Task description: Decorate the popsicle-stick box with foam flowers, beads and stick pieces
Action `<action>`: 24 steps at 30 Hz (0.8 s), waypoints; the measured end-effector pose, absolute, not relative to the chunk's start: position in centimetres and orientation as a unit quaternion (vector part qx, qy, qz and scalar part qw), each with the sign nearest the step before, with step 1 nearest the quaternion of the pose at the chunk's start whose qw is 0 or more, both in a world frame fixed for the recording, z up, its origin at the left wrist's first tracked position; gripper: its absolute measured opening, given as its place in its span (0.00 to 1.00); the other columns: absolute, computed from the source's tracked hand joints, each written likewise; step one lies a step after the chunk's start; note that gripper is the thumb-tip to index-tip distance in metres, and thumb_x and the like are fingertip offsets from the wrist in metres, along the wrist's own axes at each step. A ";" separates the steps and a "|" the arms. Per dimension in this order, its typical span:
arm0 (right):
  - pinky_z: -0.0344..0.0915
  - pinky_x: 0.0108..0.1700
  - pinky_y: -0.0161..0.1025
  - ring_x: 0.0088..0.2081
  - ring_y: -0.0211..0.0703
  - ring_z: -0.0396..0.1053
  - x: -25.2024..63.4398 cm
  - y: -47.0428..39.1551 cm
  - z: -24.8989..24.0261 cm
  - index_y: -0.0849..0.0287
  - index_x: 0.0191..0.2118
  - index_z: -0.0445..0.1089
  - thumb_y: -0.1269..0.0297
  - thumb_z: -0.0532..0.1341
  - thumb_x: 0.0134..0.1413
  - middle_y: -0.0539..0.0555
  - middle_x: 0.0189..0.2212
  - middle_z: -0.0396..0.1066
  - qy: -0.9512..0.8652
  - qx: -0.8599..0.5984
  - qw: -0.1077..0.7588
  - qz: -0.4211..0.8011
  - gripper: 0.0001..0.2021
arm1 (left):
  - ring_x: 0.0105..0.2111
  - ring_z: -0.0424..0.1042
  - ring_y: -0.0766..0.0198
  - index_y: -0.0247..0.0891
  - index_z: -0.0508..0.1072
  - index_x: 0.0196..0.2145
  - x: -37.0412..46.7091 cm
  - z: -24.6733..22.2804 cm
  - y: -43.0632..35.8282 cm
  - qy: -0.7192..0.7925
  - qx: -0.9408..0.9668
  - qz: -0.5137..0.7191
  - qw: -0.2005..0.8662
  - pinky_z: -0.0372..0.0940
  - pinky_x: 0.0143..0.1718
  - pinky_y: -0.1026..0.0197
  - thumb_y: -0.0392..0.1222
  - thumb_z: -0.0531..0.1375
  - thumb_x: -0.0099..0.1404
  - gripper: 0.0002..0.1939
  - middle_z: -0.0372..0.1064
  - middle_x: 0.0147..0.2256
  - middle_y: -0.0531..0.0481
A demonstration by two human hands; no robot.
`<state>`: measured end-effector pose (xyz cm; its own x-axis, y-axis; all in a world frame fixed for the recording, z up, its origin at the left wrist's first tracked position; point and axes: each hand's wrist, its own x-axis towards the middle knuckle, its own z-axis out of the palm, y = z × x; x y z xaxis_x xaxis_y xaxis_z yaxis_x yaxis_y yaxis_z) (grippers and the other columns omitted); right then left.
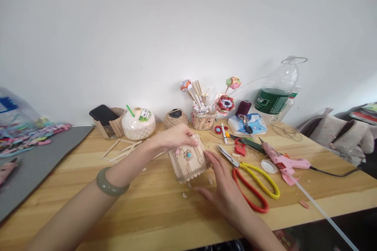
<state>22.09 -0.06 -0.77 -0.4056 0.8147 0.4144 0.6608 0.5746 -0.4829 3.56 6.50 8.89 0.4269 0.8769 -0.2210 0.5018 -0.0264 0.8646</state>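
A small craft-stick box [186, 164], trimmed with twine and decorated with a pink and a blue flower, is tilted above the table in front of me. My left hand [176, 138] grips its upper edge, with the thumb on the near face and the other fingers hidden behind. At the box's right side, my right hand [221, 178] has its fingers and thumb spread, the fingertips touching the side edge. Scissors [235, 162] with one red and one yellow handle lie just right of that hand. A pink glue gun [282, 160] rests farther right.
Loose craft sticks [125, 149] lie left of the box. Behind stand a white coconut [138, 125], a phone [103, 114] in a stick holder, a twine ball [176, 118], a pen holder [204, 120] and a large bottle [272, 100]. A grey mat [59, 157] covers the left side.
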 end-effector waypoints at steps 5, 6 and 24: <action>0.57 0.57 0.53 0.60 0.55 0.53 21.9 -0.1 -1.0 0.53 0.61 0.42 0.67 0.64 0.44 0.63 0.58 0.52 -0.828 -0.450 0.313 0.119 0.40 | 0.18 0.60 0.70 0.33 0.72 0.24 3.4 8.7 6.5 0.494 0.669 0.214 0.513 0.53 0.15 0.68 0.43 0.60 0.50 0.09 0.61 0.18 0.57; 0.57 0.57 0.54 0.60 0.56 0.52 21.8 -0.2 -0.9 0.54 0.61 0.41 0.66 0.65 0.44 0.64 0.58 0.52 -0.826 -0.453 0.315 0.117 0.41 | 0.19 0.61 0.70 0.33 0.72 0.25 3.4 8.6 6.5 0.489 0.667 0.218 0.519 0.54 0.16 0.68 0.44 0.60 0.50 0.10 0.63 0.19 0.56; 0.60 0.52 0.59 0.56 0.63 0.56 19.6 -0.6 -2.1 0.61 0.60 0.40 0.61 0.65 0.41 0.70 0.56 0.55 -0.771 -0.501 0.383 0.090 0.44 | 0.39 0.69 0.64 0.37 0.70 0.48 1.4 8.1 5.8 0.436 0.697 0.219 0.525 0.61 0.38 0.65 0.45 0.62 0.55 0.23 0.73 0.42 0.48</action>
